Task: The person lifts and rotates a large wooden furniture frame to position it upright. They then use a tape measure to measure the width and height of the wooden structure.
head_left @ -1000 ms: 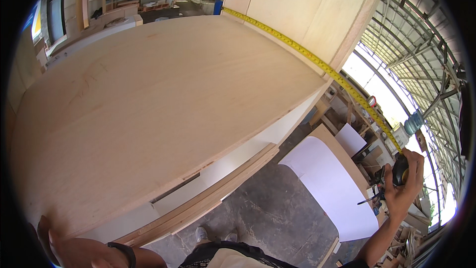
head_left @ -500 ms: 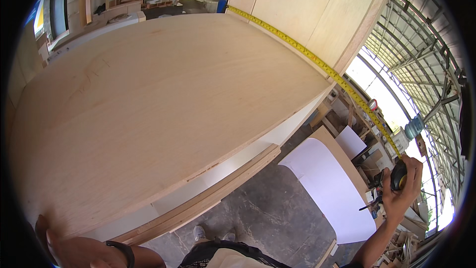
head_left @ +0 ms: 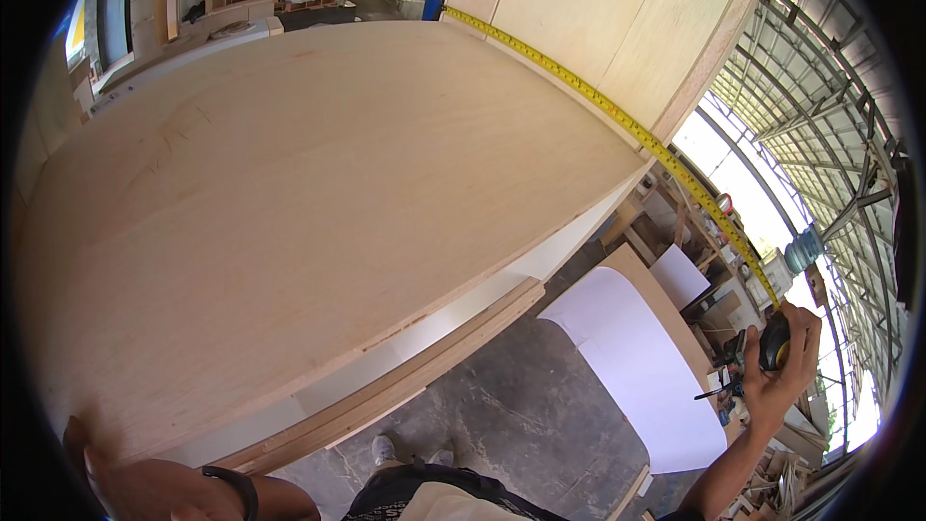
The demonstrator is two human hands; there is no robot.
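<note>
My right hand (head_left: 775,371), out on the right, is closed round the black case of a tape measure (head_left: 775,340). From it the yellow tape blade (head_left: 617,116) runs back across the far right corner of a large pale plywood panel (head_left: 328,203), along the foot of an upright wooden panel (head_left: 588,19). The blade's far end lies near the back corner of the plywood. At the lower left, my left hand (head_left: 145,487) rests against the near left edge of the plywood. Part of its fingers is dark and cut by the picture's rim; they look stretched out, holding nothing visible.
Beneath the plywood top runs a layered wood edge (head_left: 405,376) with white inner faces. A white sheet (head_left: 646,367) on a board stands to the right over the grey concrete floor (head_left: 511,405). Beyond it are wood offcuts (head_left: 781,482) and a blue water bottle (head_left: 803,249).
The view has shifted very slightly. Both hands and the stretched tape keep nearly the same places.
</note>
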